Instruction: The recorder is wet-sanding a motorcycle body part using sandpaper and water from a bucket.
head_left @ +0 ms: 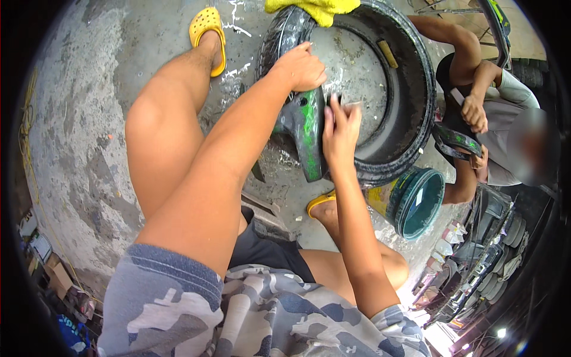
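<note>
Left hand (302, 68) clamped on the green-black fairing panel (310, 138), right hand (342, 132) blurred alongside, hold unclear!
It's across the tire's (411, 95) near-left edge; a slackening left grip could let it slide off that rim.

The curved part (308, 137) is black, streaked with bright green. The tyre (423, 89) is black, the cloth (324, 8) lemon yellow, the clogs (204, 21) deeper yellow. The bucket (429, 207) is teal. The shirt (273, 318) bears grey, white and navy camouflage; the floor (77, 119) is mottled grey and off-white. A co-worker's shirt (498, 128) looks grey, though the view there is poor.
</note>
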`<action>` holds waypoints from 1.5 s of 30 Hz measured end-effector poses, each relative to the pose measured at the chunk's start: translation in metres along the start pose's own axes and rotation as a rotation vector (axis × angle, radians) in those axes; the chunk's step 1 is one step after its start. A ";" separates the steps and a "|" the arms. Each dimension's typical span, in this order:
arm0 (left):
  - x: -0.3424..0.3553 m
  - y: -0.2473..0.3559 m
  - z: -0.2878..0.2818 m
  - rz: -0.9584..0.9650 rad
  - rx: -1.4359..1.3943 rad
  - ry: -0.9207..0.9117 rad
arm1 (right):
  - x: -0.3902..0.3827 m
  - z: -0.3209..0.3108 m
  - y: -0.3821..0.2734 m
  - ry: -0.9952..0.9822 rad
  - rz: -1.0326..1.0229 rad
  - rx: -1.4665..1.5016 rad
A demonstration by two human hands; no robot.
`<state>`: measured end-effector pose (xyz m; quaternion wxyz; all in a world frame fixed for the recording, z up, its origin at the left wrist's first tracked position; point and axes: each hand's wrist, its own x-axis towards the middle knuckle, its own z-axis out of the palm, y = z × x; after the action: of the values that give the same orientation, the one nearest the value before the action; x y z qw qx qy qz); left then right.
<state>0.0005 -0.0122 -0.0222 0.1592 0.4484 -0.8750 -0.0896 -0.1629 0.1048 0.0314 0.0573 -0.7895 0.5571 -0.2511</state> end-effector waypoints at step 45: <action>0.003 0.011 -0.016 -0.050 -0.004 -0.122 | 0.031 -0.004 0.025 -0.173 0.297 0.271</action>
<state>-0.0033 -0.0085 -0.0031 0.1045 0.4633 -0.8714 -0.1225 -0.1779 0.0677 0.0358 0.2469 -0.7024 0.6215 -0.2437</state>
